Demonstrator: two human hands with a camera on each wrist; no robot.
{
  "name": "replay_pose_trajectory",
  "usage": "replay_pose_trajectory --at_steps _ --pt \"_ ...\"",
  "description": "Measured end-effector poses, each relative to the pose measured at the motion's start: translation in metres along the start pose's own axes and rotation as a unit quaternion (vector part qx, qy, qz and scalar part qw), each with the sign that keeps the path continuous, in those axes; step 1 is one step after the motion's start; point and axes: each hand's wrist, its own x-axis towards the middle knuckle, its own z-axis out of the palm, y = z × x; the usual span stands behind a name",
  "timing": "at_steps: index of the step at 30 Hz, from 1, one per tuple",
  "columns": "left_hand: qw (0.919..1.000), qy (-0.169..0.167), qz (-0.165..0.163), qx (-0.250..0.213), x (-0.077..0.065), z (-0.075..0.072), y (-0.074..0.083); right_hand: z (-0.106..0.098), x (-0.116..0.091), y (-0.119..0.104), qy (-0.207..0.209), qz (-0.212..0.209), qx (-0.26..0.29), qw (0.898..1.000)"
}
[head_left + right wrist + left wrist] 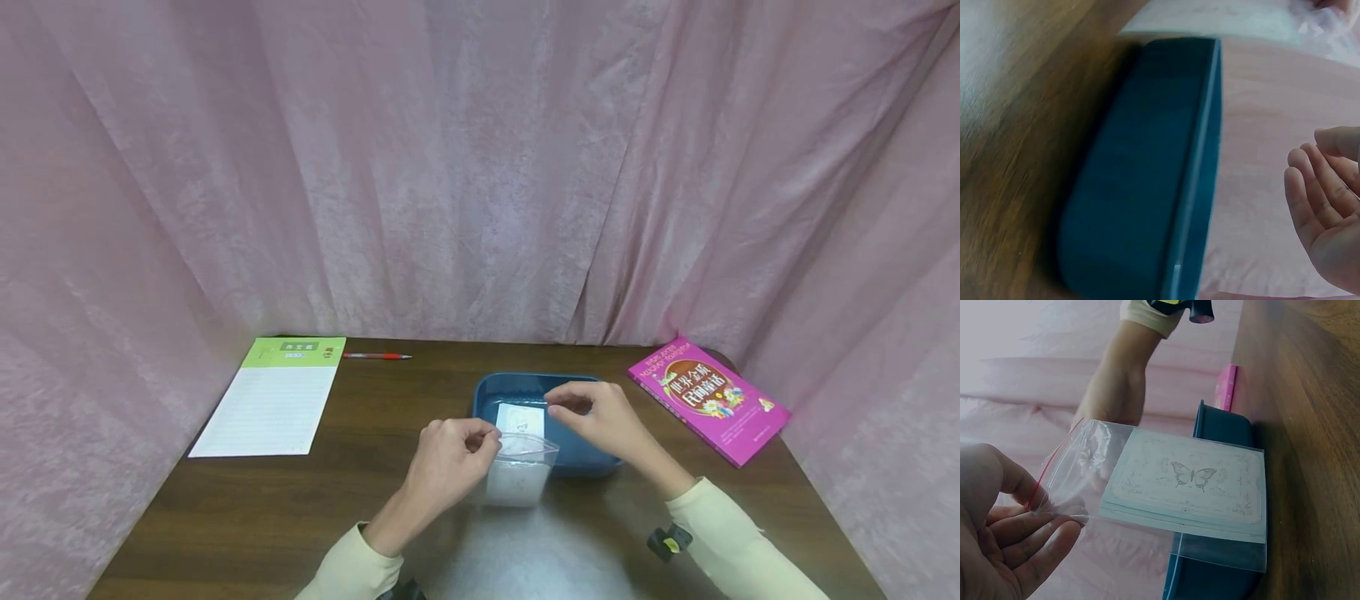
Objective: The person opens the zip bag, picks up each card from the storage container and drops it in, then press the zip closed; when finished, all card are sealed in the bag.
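My left hand (448, 460) pinches the top corner of a clear zip bag (519, 482), which hangs in front of a blue tray (581, 454). Pale paper cards (1191, 478) with a butterfly print lie inside the bag, whose red-edged top (1060, 456) is by the left fingers. Over the tray's right part hovers my right hand (606, 419). Its fingers (1319, 194) are loosely bent, thumb near the index fingertip, with nothing visible between them. A white printed paper piece (521, 419) shows inside the tray, partly hidden by the bag.
At the left of the brown table (360, 533) lies a lined paper pad (273, 408) with a green header; a red pen (375, 357) is beside it. A magenta book (708, 396) rests at the right. Pink curtains (465, 167) hang behind and at both sides.
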Motion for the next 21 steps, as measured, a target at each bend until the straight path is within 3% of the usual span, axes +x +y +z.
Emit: replay_pose_trajectory --at_steps 14,21 --pt "1.0 -0.007 0.0 -0.005 0.0 0.0 0.001 0.02 0.016 0.045 -0.075 0.057 -0.018 0.995" --pt "1.0 -0.003 0.006 -0.004 0.001 -0.001 0.002 0.03 0.021 0.06 -0.081 0.067 -0.028 0.994"
